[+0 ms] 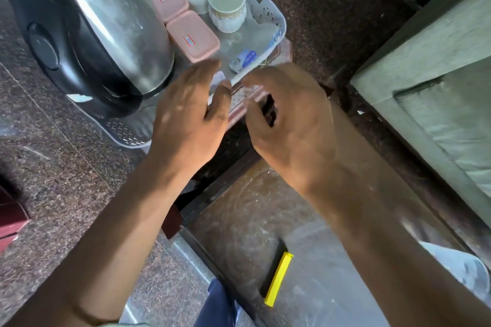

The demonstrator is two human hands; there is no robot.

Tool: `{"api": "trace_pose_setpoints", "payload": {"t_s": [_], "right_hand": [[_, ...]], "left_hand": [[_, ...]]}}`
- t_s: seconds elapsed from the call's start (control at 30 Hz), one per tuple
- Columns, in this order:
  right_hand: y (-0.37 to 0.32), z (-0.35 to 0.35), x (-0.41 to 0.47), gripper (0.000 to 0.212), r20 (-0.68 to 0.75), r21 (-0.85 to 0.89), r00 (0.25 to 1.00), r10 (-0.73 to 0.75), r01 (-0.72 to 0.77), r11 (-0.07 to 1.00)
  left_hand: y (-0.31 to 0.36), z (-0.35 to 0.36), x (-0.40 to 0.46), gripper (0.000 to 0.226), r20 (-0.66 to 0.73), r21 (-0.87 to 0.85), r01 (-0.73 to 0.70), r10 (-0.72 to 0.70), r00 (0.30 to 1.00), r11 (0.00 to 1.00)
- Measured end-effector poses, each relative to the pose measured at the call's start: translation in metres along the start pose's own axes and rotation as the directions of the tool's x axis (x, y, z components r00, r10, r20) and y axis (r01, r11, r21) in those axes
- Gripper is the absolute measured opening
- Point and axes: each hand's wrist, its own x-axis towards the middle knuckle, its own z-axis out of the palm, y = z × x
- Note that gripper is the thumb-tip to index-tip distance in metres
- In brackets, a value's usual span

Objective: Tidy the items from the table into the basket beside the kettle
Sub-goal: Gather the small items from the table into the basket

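Note:
A pale grey plastic basket [276, 12] stands right of the steel kettle [106, 21]. Inside it are two pink lidded boxes [192, 36], two white cups [225, 2] and a blue-and-white sachet [245, 58]. Both hands hover over the basket's near end. My right hand [289, 119] has curled fingers that pinch a blurred pale packet [245, 94] with a thin white edge. My left hand [191, 111] has fairly straight fingers, and its thumb touches the packet's left side. Part of the packet is hidden behind the hands.
A yellow-and-black bar [277, 279] lies on the glass table top [265, 207] near my right forearm. The kettle sits on a white perforated tray [127, 130]. Dark speckled stone floor surrounds the table; a grey-green cushioned seat [438, 66] is at right.

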Motion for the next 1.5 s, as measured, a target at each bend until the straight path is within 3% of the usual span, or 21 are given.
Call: {"api": "trace_pose_setpoints", "payload": {"t_s": [0.17, 0.27, 0.43, 0.57, 0.7, 0.8, 1.03, 1.3, 1.4, 1.5], "right_hand": [[0.031, 0.007, -0.086, 0.029, 0.054, 0.056, 0.968, 0.245, -0.248, 0.967], [0.046, 0.013, -0.135, 0.031, 0.177, -0.036, 0.926, 0.333, -0.332, 0.942], [0.067, 0.017, -0.201, 0.039, 0.435, -0.212, 0.794, 0.424, -0.367, 0.905], [0.075, 0.017, -0.24, 0.043, 0.494, -0.234, 0.76, 0.424, -0.353, 0.906], [0.082, 0.02, -0.265, 0.053, 0.504, -0.226, 0.777, 0.377, -0.303, 0.926], [0.085, 0.024, -0.276, 0.051, 0.509, -0.204, 0.793, 0.335, -0.267, 0.942], [0.095, 0.033, -0.287, 0.036, 0.461, -0.201, 0.843, 0.277, -0.205, 0.958], [0.106, 0.027, -0.271, 0.035, 0.498, -0.142, 0.844, 0.199, -0.146, 0.979], [0.109, 0.02, -0.253, 0.04, 0.515, -0.11, 0.841, 0.165, -0.126, 0.986], [0.108, 0.011, -0.229, 0.033, 0.501, -0.074, 0.849, 0.167, -0.15, 0.986]], "left_hand": [[0.016, 0.013, -0.034, 0.038, -0.073, -0.133, -0.201, 0.193, 0.978, 0.97], [0.03, 0.03, -0.062, 0.035, -0.017, -0.259, -0.19, 0.192, 0.981, 0.947], [0.04, 0.06, -0.121, 0.036, 0.132, -0.223, -0.193, 0.226, 0.965, 0.956], [0.026, 0.087, -0.172, 0.051, 0.346, -0.003, -0.197, 0.186, 0.92, 0.98], [0.0, 0.117, -0.213, 0.093, 0.585, 0.331, -0.232, -0.006, 0.811, 0.915], [-0.016, 0.13, -0.233, 0.112, 0.601, 0.427, -0.247, -0.068, 0.797, 0.87], [-0.027, 0.142, -0.246, 0.128, 0.549, 0.451, -0.246, -0.049, 0.834, 0.858], [-0.031, 0.142, -0.245, 0.124, 0.542, 0.417, -0.221, -0.046, 0.839, 0.881], [-0.026, 0.136, -0.239, 0.099, 0.542, 0.35, -0.179, -0.042, 0.839, 0.919], [-0.011, 0.124, -0.225, 0.075, 0.478, 0.228, -0.088, -0.033, 0.878, 0.97]]}}
